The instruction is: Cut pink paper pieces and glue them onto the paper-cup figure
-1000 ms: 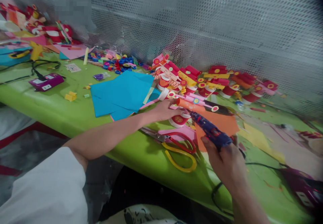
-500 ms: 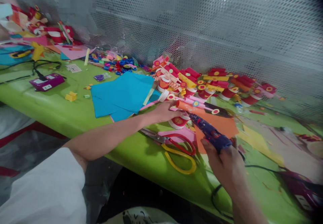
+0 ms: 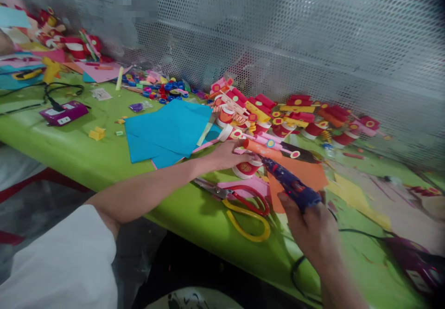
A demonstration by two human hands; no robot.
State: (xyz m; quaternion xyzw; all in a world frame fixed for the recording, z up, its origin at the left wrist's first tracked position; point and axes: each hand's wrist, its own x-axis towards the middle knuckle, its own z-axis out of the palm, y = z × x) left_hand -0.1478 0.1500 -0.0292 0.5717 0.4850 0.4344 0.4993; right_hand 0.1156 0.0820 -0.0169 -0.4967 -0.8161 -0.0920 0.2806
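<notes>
My left hand (image 3: 227,155) is closed on a paper-craft model, its fingers at the top of a red-and-white paper cup (image 3: 246,170). Across the cup lies an orange paper tube (image 3: 262,148) with pink strips and round paper discs. My right hand (image 3: 314,225) is wrapped round a dark blue glue gun (image 3: 290,181). The gun's nozzle points up and left, at the cup's upper right edge; whether it touches is too small to tell. Below the cup, large scissors (image 3: 243,200) with red and yellow handles lie partly over pink paper.
Blue sheets (image 3: 167,128) lie left of my hands, orange paper (image 3: 302,179) under the gun. Finished-looking cup models (image 3: 299,112) line the mesh wall. Purple power sockets (image 3: 64,113) with cords sit on the green table (image 3: 104,160). Another person's hand (image 3: 5,43) is at far left.
My hands, the model and the glue gun look almost unmoved. At the far left, a light blue sheet by the other person's hand has shifted slightly right.
</notes>
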